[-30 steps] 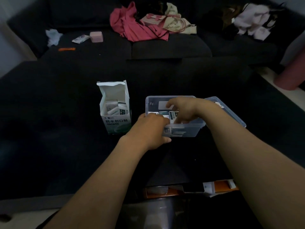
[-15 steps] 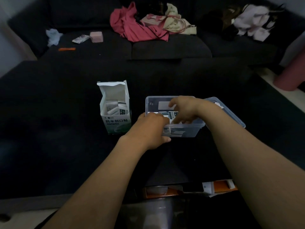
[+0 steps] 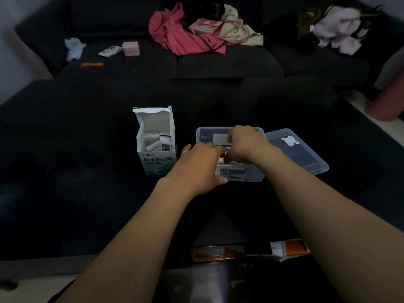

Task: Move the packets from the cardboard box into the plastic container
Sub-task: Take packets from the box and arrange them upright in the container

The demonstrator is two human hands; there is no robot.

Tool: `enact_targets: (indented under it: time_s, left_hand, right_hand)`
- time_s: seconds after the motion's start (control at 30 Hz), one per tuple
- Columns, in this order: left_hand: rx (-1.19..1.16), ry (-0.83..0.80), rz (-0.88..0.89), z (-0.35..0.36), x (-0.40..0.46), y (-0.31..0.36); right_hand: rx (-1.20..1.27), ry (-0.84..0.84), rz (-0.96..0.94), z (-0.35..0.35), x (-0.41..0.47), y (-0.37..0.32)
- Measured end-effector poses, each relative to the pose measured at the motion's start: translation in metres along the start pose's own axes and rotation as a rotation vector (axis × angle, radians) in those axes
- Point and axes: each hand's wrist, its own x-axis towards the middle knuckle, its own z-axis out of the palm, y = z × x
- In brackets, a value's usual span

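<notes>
An open white and green cardboard box (image 3: 156,159) stands on the dark surface with several white packets (image 3: 156,143) upright inside. Right of it sits the clear plastic container (image 3: 251,177), with a few packets (image 3: 229,172) lying on its bottom. My left hand (image 3: 200,166) grips the container's near left corner, thumb on the front wall and fingers over the rim. My right hand (image 3: 246,145) reaches down inside the container with curled fingers that pinch a small white packet near my left fingertips. Most of that packet is hidden.
The container's clear lid (image 3: 302,153) leans against its right side. A dark sofa (image 3: 227,64) behind holds pink clothes (image 3: 181,38), a small pink box (image 3: 130,48) and other laundry. A pink roll (image 3: 387,101) stands at the right. Orange-edged items (image 3: 293,248) lie at the near edge.
My right hand has shifted slightly nearer and leftward inside the container, closing up to my left fingers. My left hand stays on the container's corner.
</notes>
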Motion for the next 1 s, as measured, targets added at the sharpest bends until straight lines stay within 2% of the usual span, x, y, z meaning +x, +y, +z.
enact_targets:
  time_s: [0.3,0.8,1.0]
  left_hand:
    - [0.016,0.013,-0.012,0.001,0.001,-0.004]
    - [0.101,-0.031,0.009,0.003,-0.001,-0.008]
    - [0.096,-0.033,0.012,0.003,-0.001,-0.008]
  right_hand:
    - [0.021,0.136,0.033,-0.020,-0.007,0.008]
    - [-0.188,0.140,0.040,0.003,-0.001,0.012]
    - [-0.246,0.090,0.062,0.004,0.003,0.013]
